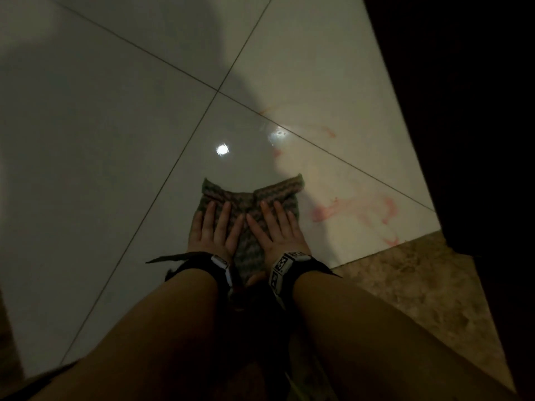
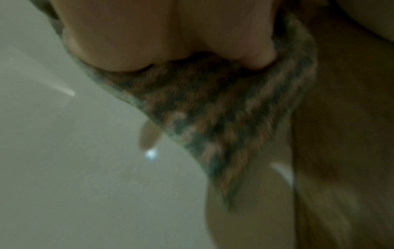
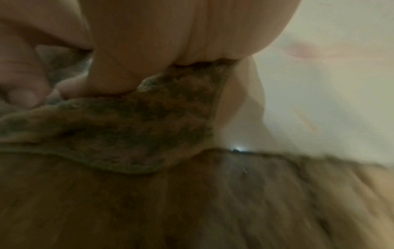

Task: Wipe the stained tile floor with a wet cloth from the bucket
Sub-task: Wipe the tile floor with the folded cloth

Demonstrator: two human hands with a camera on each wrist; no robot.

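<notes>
A grey-brown checked cloth (image 1: 249,198) lies flat on the pale glossy tile floor (image 1: 115,140). My left hand (image 1: 215,224) and right hand (image 1: 275,224) press on it side by side, palms down, fingers straight and spread. Pink-red stains (image 1: 362,211) smear the tile just right of the cloth, with fainter marks (image 1: 328,131) farther off. In the left wrist view the palm's heel (image 2: 132,38) bears on the cloth (image 2: 213,118). In the right wrist view the palm (image 3: 149,42) presses the cloth (image 3: 132,131), with a faint stain (image 3: 302,50) on the tile beyond. No bucket shows.
A speckled brown stone strip (image 1: 405,299) borders the tile at the near right. A dark vertical surface (image 1: 469,111) rises along the right side. Grout lines (image 1: 217,91) cross ahead of the cloth, and lamp reflections (image 1: 222,149) glint on the wet tile.
</notes>
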